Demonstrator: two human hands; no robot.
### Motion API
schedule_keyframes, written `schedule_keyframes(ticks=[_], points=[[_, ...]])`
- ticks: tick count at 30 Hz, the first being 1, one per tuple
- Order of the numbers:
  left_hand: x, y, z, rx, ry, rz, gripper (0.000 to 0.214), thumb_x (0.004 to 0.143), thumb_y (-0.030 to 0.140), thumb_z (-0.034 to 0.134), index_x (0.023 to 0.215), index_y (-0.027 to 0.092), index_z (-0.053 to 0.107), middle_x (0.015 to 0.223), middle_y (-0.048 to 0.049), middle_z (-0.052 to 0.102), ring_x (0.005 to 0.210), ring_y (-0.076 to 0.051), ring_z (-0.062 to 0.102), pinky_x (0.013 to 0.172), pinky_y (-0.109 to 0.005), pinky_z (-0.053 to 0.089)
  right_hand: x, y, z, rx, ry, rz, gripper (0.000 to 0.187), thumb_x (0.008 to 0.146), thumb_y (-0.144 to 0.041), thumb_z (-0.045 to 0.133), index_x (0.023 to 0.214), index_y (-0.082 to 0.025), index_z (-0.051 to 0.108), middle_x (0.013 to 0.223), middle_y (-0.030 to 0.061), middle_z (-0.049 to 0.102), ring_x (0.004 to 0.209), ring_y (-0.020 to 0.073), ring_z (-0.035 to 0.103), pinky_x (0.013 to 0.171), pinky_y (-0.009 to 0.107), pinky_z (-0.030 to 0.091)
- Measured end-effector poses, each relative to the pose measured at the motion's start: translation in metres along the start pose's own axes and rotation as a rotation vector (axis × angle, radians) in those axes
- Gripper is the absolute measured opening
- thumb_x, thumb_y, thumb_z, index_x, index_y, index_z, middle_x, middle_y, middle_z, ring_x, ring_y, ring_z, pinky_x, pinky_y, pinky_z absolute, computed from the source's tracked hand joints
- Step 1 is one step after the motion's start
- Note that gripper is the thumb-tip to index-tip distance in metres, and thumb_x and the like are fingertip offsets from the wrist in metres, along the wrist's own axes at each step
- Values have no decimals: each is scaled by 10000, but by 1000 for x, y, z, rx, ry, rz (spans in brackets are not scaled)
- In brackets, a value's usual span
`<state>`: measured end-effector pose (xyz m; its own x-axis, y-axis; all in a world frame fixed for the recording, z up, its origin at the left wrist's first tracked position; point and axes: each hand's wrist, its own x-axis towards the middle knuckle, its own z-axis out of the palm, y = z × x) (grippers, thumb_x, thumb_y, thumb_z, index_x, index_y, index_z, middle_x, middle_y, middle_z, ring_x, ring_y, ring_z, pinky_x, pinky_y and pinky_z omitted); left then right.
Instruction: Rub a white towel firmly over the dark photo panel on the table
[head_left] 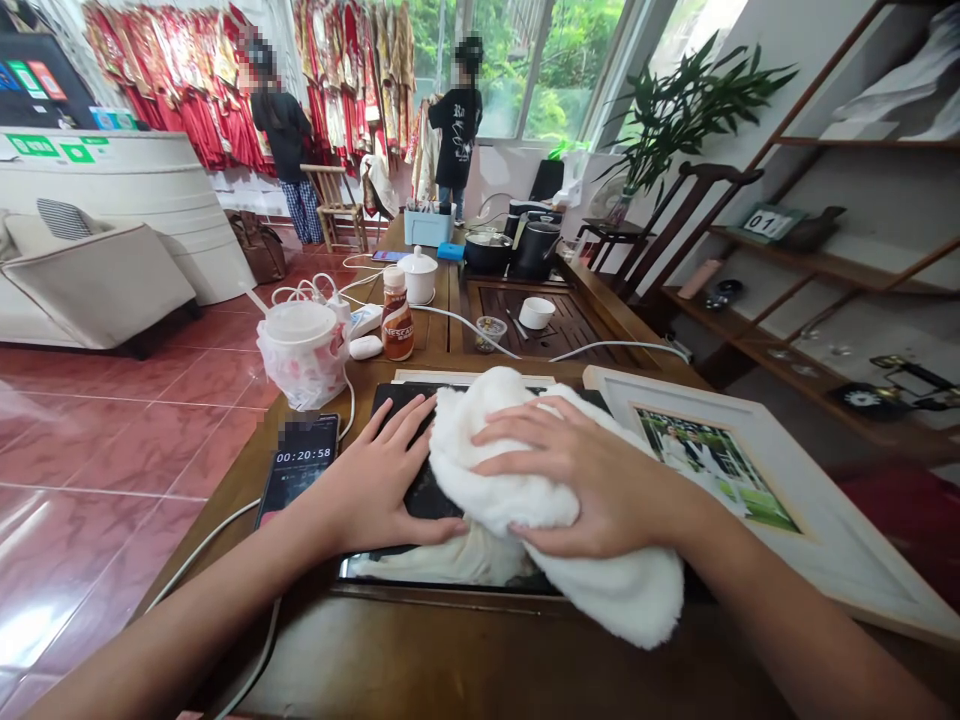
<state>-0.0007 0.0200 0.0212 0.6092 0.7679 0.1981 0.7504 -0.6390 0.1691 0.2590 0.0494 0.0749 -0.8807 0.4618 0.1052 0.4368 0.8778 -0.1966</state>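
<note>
A white fluffy cloth [480, 480] lies bunched under my right hand [570, 470], whose fingers curl over it and press it onto a dark glossy picture panel [450, 568]. One end of the cloth hangs over the panel's near edge. My left hand [394, 475] rests with fingers spread on the left part of the same panel, holding nothing. The panel shows a pale draped shape along its near edge; the cloth and hands hide much of it. To its right lies a white-framed wedding photo [720, 465].
Left of the panel are a phone [300, 465] with a timer and a bagged white tub [300, 350]. Behind stand a coffee bottle [397, 318], a lidded white cup [417, 275] and a tea tray [480, 295]. Two people [456, 130] stand near hanging garments farther off.
</note>
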Motion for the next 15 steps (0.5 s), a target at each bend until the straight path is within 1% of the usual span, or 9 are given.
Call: schedule_keyframes(ticks=[3,5,7,8,10,12,15], points=[[0,1,-1,-13,-9,-12,1028,815,804,442,1554,140,177,1602,-155,203,1486,-321,137,1202,-530,84,-5,27,-4,-84,80,104,440,815,-460,644,1219,-287,628,1354,94,576,1241,354,501,977,575,345],[0,1,-2,-17,-15,-17,1044,813,814,430,1556,129,167,1603,-158,197,1486,-324,137,1203,-532,80,-8,43,-6,-127,123,157,411,826,-442,639,1206,-284,636,1332,92,593,1209,359,522,928,553,385],[-1,0,-2,-23,-11,-19,1049,807,821,430,1552,124,186,1603,-162,196,1483,-333,143,1202,-538,83,-9,50,-6,-149,139,181,386,840,-438,624,1197,-290,639,1319,91,601,1196,354,530,904,541,393],[-1,0,-2,-26,-6,-21,1049,804,822,434,1550,125,194,1602,-162,200,1482,-336,148,1201,-541,86,-9,49,-6,-155,136,182,381,843,-444,619,1192,-292,640,1321,93,599,1199,352,526,904,543,386],[-2,0,-3,-34,6,-21,1049,799,821,446,1548,129,203,1598,-163,213,1479,-338,159,1200,-542,95,-7,39,-3,-148,122,154,389,828,-460,627,1182,-301,641,1338,90,586,1219,351,509,930,562,353],[-3,0,-3,-32,5,-21,1035,797,812,464,1541,132,230,1593,-169,225,1479,-335,165,1200,-540,106,-3,20,0,-102,84,87,422,799,-470,648,1194,-320,630,1363,70,568,1251,342,486,985,583,294],[-3,0,-3,-6,-11,-14,976,797,758,537,1509,128,317,1575,-195,259,1479,-336,162,1198,-536,117,1,-7,4,4,-12,-27,464,785,-466,655,1230,-352,597,1387,32,551,1283,304,466,1064,576,198]])
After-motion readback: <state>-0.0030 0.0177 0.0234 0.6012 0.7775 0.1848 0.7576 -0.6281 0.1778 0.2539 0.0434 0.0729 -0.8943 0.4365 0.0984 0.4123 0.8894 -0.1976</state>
